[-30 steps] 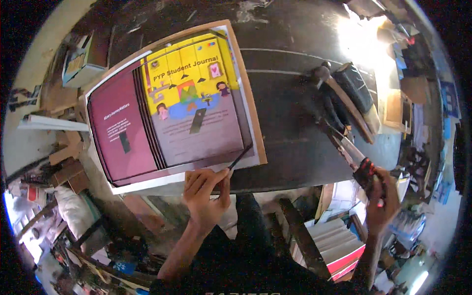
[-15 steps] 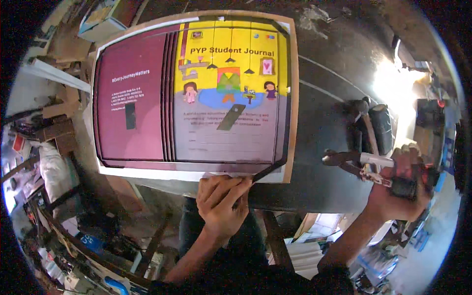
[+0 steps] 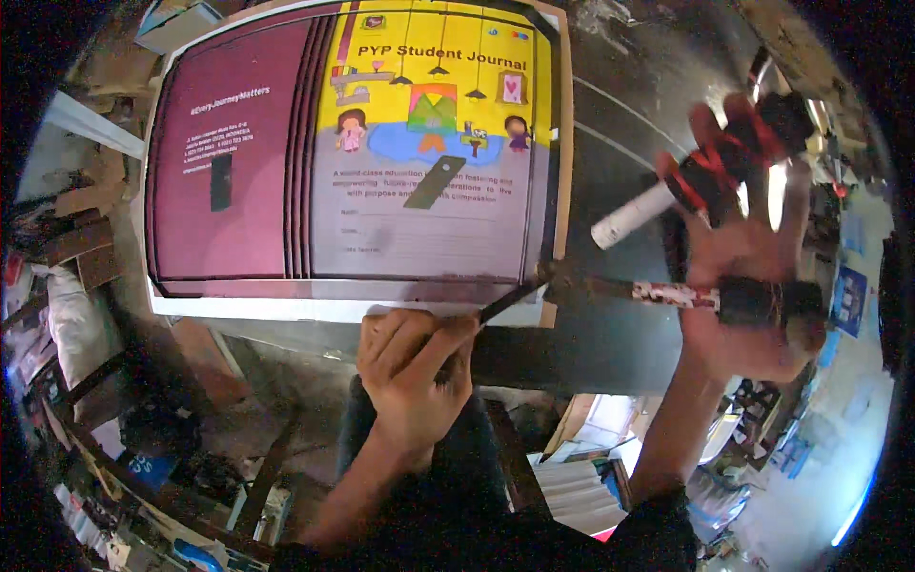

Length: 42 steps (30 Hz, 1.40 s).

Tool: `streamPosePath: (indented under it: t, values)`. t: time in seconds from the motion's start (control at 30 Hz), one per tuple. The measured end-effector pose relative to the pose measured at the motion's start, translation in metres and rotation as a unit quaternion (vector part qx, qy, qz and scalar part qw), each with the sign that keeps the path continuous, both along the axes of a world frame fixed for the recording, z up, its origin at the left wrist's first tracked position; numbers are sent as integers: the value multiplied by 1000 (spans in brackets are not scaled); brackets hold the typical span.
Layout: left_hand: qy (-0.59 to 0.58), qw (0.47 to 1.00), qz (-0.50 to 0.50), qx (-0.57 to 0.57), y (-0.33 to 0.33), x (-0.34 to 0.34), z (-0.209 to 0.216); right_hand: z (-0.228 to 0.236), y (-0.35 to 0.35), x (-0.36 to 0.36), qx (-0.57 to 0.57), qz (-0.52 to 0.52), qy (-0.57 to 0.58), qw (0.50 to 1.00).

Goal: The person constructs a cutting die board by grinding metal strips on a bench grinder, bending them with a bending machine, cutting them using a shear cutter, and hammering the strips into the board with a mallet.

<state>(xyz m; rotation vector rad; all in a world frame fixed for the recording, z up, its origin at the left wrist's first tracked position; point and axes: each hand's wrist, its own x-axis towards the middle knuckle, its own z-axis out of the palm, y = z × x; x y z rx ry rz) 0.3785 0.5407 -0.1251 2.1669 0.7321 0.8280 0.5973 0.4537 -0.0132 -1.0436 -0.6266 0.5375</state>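
My left hand [image 3: 416, 377] is closed at the near edge of a printed cover sheet [image 3: 224, 238], purple on the left and yellow and grey on the right. Between its fingertips is a thin dark strip [image 3: 502, 303] that slants up to the sheet's lower right corner. Blurred by motion, my right hand [image 3: 739, 253] grips a black-handled tool [image 3: 767, 301] with a red-and-white patterned shaft. The tool's dark, narrow end points at the strip. Beyond its palm, a red-and-black wrapped thing [image 3: 734, 157] with a white tube [image 3: 624, 219] is also in that hand.
White margins and a brown board edge [image 3: 562, 172] border the sheet on a dark table [image 3: 610, 348]. A white-sided box [image 3: 179, 24] is at the far left. Clutter fills the left floor, with a white bag [image 3: 81, 319] there. Papers [image 3: 581, 491] lie below the table's front right.
My right hand has moved left and farther away, bringing the patterned-shaft tool to the sheet's corner. The sheet and my left hand appear slightly higher and farther left in the view.
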Motion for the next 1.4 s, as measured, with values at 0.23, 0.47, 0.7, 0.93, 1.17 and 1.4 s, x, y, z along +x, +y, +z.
streamPosePath:
  t: [0.23,0.47,0.7,0.93,1.17,1.4]
  values:
    - [-9,1000,-1,-5,-5,11,6,13,6,2,-49,99,-27,994]
    - [44,997,53,-32,-14,1,10,11,24,10,-72,227,-28,971]
    - [39,995,84,-35,-35,4,9,31,40,20,-101,374,-110,916]
    - [2,994,108,-1,-38,9,4,24,30,23,-121,323,-11,938]
    - [7,994,113,-2,-39,11,7,17,31,21,-82,299,-28,950]
    - [-15,993,116,5,-39,9,7,21,28,18,-68,294,-44,952]
